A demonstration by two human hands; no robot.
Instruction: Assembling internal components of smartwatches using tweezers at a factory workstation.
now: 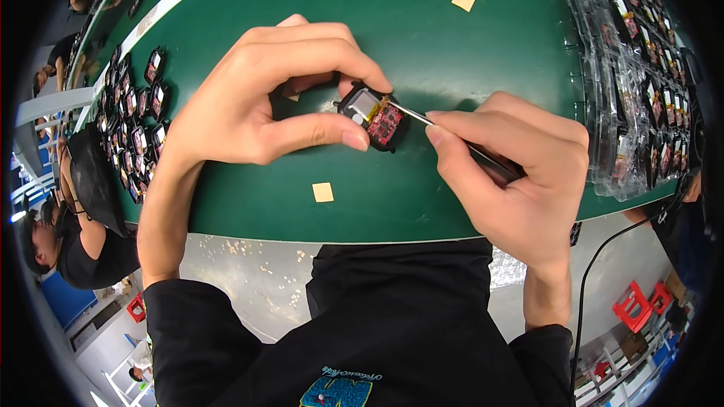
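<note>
Between the thumb and fingers of my left hand (279,94) is a small black device casing (375,117), held tilted above the green table. Its inside faces up, showing a red circuit board, a silvery battery-like block and a strip of yellow tape. My right hand (520,162) grips dark-handled tweezers (460,139) like a pen. Their thin metal tip touches or hovers just over the upper edge of the red board, near the yellow tape; contact is too small to tell.
Clear plastic trays (611,90) of similar devices are stacked at the right. Loose black devices (136,120) crowd the table's left side. Cream paper squares (323,192) lie on the green tabletop (422,38). A black cable (584,286) hangs at the right; a person (83,241) sits at the left.
</note>
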